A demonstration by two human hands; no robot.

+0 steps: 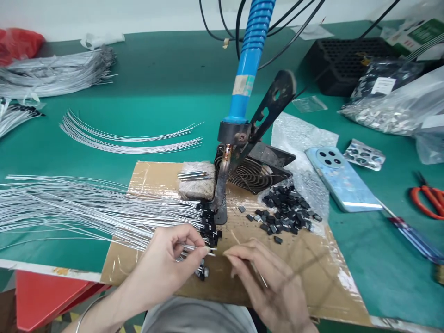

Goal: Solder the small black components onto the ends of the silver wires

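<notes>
My left hand [182, 259] is closed, thumb against fingers, around thin white wires [212, 252] whose ends stick out to the right. Just across from it, my right hand [265, 273] is curled in a pinch with a thin pale stick [236, 238] between its fingers; its exact kind does not show. Past my left hand lies a bundle of white wires [104, 208], many tipped with small black connectors [208, 226]. A blue-handled soldering iron [245, 69] hangs in a clamp above, its metal end pointing down beside those connectors.
Cardboard [118, 259] covers the work spot. Loose black pieces [287, 208] lie on the right by a small black fan [249, 173]. A wrapped block [197, 185] bears metal pins. Further right are a blue phone [342, 178], a screwdriver [416, 243] and orange-handled pliers [430, 199].
</notes>
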